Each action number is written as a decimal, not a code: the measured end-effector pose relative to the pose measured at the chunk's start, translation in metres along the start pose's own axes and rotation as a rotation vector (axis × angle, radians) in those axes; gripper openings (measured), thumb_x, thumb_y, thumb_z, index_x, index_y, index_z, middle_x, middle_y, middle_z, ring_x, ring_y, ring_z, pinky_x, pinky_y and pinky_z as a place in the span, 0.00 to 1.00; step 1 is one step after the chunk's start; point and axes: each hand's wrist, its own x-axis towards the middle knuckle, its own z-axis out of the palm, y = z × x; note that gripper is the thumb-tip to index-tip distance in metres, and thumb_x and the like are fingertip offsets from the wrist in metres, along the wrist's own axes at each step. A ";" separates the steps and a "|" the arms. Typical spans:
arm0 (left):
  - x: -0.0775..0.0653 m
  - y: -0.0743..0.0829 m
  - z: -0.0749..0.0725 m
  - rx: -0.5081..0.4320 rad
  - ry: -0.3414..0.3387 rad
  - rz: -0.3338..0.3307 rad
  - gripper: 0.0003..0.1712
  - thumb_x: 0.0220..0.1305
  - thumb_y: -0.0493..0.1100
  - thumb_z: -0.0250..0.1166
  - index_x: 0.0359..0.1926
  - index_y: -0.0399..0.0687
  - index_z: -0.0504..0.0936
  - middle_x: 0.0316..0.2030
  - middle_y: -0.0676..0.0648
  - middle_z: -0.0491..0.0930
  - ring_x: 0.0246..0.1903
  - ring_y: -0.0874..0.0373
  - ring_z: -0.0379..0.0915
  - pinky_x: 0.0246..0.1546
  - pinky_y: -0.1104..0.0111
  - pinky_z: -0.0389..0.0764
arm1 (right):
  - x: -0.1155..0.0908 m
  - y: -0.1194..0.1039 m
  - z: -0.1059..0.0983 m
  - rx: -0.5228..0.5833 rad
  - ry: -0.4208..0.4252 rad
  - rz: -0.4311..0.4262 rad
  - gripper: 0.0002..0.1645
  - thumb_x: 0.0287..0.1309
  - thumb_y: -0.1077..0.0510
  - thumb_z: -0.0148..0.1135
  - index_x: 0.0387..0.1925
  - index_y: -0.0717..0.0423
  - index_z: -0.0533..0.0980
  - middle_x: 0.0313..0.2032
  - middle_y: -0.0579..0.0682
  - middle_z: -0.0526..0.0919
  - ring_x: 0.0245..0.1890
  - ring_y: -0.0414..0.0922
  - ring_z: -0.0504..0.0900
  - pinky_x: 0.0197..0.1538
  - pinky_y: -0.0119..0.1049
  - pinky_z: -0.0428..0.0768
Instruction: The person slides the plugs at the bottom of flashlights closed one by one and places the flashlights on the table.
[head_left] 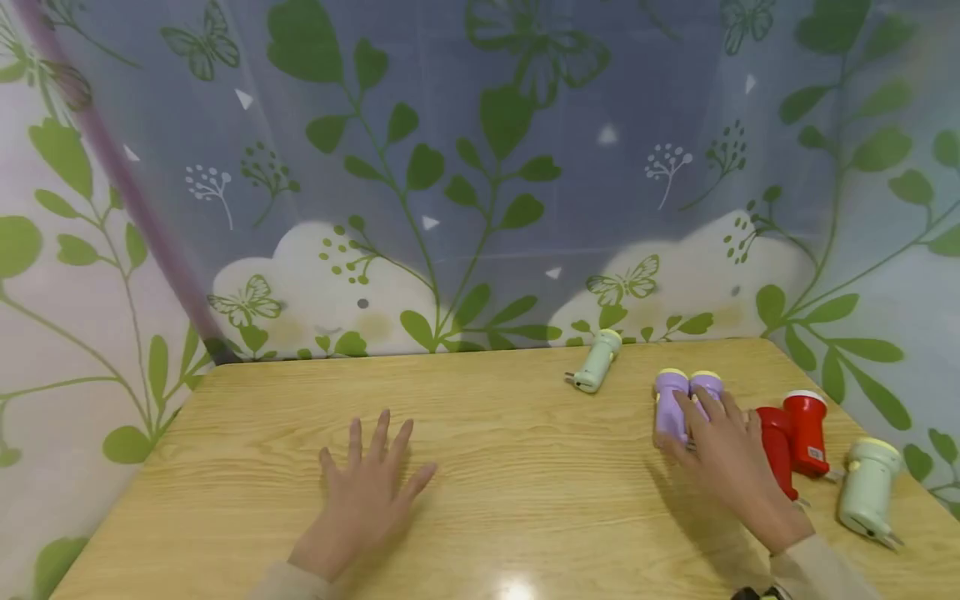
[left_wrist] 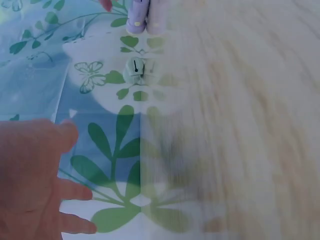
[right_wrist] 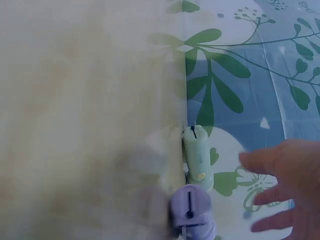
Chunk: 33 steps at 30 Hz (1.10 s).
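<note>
My right hand (head_left: pixel 723 454) hangs over a pair of purple flashlights, its fingers extended and loosely spread. The left purple flashlight (head_left: pixel 670 404) stands beside the right purple flashlight (head_left: pixel 705 385), which the fingers partly cover. In the right wrist view, a gap shows between that hand (right_wrist: pixel 292 185) and the purple flashlight (right_wrist: pixel 191 202), and nothing is held. Two red flashlights lie just right of the hand: the nearer one (head_left: pixel 777 442) partly behind it, the other (head_left: pixel 807 429) beside it. My left hand (head_left: pixel 367 492) hovers at the table's left half, fingers spread, holding nothing.
A pale green flashlight (head_left: pixel 597 362) with plug prongs lies near the back edge of the wooden table (head_left: pixel 487 467). Another pale green flashlight (head_left: pixel 868 492) is at the right edge, prongs toward me. A leaf-patterned curtain (head_left: pixel 450 167) rises behind the table and along both sides.
</note>
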 end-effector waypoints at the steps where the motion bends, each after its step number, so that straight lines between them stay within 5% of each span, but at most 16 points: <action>1: 0.000 0.000 0.000 -0.016 0.007 0.005 0.42 0.70 0.70 0.40 0.73 0.46 0.58 0.72 0.34 0.51 0.67 0.25 0.44 0.53 0.23 0.43 | 0.006 0.001 0.000 0.002 0.022 -0.035 0.33 0.56 0.51 0.66 0.58 0.68 0.71 0.54 0.71 0.73 0.55 0.72 0.68 0.51 0.71 0.64; 4: 0.001 0.001 -0.002 -0.056 0.043 0.028 0.38 0.71 0.64 0.46 0.69 0.42 0.64 0.67 0.32 0.61 0.63 0.26 0.57 0.52 0.25 0.54 | 0.030 -0.002 0.001 -0.004 0.005 -0.104 0.27 0.54 0.59 0.67 0.54 0.67 0.74 0.47 0.68 0.80 0.47 0.69 0.76 0.43 0.61 0.76; 8: 0.000 0.000 -0.002 -0.088 0.095 0.068 0.30 0.70 0.56 0.56 0.62 0.37 0.71 0.59 0.32 0.72 0.54 0.30 0.70 0.47 0.33 0.69 | 0.067 -0.011 0.009 -0.023 -0.134 -0.102 0.28 0.55 0.63 0.67 0.58 0.65 0.72 0.47 0.66 0.79 0.44 0.66 0.78 0.33 0.53 0.80; 16: -0.001 -0.003 0.001 -0.108 0.127 0.115 0.24 0.63 0.46 0.65 0.55 0.35 0.76 0.52 0.33 0.76 0.47 0.34 0.76 0.41 0.40 0.77 | 0.115 -0.017 0.033 -0.165 -0.299 -0.147 0.33 0.54 0.70 0.63 0.63 0.58 0.70 0.60 0.72 0.65 0.49 0.67 0.74 0.28 0.50 0.79; 27: -0.004 -0.014 0.001 -0.131 0.137 0.090 0.22 0.61 0.42 0.65 0.54 0.35 0.76 0.53 0.32 0.76 0.48 0.34 0.75 0.42 0.44 0.77 | 0.129 -0.002 0.063 -0.288 -0.226 -0.310 0.26 0.57 0.70 0.62 0.57 0.55 0.74 0.59 0.65 0.71 0.61 0.66 0.66 0.56 0.60 0.71; 33: -0.003 -0.015 0.005 -0.139 0.145 0.110 0.21 0.60 0.42 0.66 0.52 0.36 0.78 0.52 0.32 0.76 0.46 0.35 0.75 0.41 0.45 0.78 | 0.130 0.004 0.071 -0.325 -0.152 -0.501 0.22 0.48 0.74 0.66 0.44 0.52 0.78 0.45 0.55 0.82 0.53 0.58 0.76 0.56 0.57 0.71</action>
